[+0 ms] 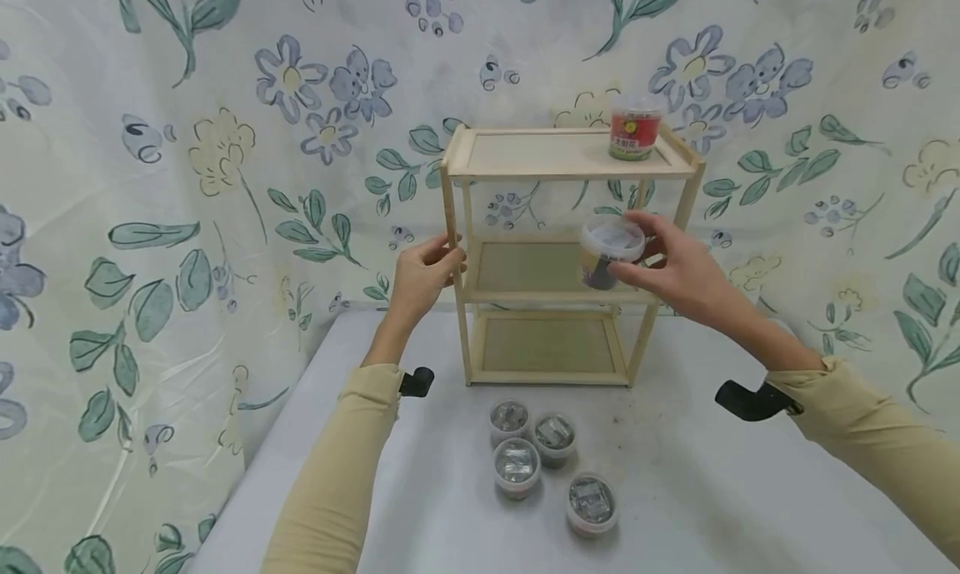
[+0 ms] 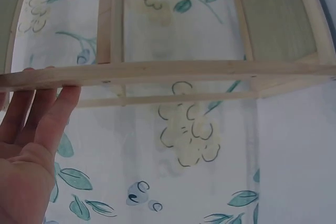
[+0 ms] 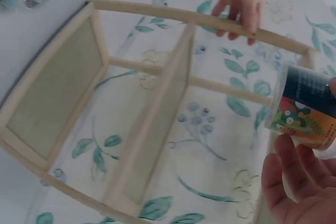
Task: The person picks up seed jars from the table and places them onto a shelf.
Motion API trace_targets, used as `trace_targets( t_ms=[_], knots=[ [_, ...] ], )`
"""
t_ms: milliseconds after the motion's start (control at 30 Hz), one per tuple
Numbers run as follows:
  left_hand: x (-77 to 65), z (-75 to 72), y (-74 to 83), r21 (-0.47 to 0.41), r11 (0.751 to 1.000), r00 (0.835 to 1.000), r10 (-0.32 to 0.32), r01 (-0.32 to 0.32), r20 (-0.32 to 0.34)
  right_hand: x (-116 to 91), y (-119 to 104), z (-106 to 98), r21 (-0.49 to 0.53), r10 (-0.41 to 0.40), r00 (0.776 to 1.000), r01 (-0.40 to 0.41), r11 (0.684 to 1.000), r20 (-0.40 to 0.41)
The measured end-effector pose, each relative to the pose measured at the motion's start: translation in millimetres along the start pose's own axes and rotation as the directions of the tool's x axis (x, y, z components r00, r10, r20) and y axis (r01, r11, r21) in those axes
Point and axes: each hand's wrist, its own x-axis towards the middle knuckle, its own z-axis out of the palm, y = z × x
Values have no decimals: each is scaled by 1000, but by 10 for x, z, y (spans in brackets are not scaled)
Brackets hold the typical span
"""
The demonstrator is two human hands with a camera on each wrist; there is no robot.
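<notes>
My right hand [image 1: 682,270] pinches a small lidded plastic tub [image 1: 600,262] between thumb and fingers, in front of the wooden shelf rack, between its top and middle boards. In the right wrist view the tub's label [image 3: 304,114] shows dark blue and orange with cartoon pictures. My left hand [image 1: 422,278] grips the left front upright of the three-tier wooden rack [image 1: 555,296]; in the left wrist view the fingers [image 2: 58,114] lie against that upright. A tub with a red and green label [image 1: 633,134] stands on the right end of the top board.
Several similar clear tubs [image 1: 517,466] with silvery packets inside stand on the white table [image 1: 420,491] before the rack. A floral cloth [image 1: 225,174] hangs behind and to the left. Black wrist mounts [image 1: 753,401] stick out from both sleeves.
</notes>
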Motion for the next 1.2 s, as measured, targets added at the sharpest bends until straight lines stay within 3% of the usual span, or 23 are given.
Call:
trace_targets(
  t_ms=[267, 733, 933, 1200],
  knots=[
    [-12, -52, 7, -3, 1000, 998, -9, 9, 70, 302, -343, -227, -39, -13, 1000, 12, 999, -24],
    [-13, -60, 18, -42, 998, 995, -38, 42, 89, 910, -795, -455, -24, 32, 999, -33, 999, -37],
    [-41, -56, -1, -47, 998, 995, -44, 49, 87, 1081, -828, -438, -44, 72, 997, -72, 996, -8],
    [-50, -61, -21, -55, 997, 996, -41, 45, 75, 1340, -877, -245, -46, 135, 991, -134, 990, 24]
  ],
)
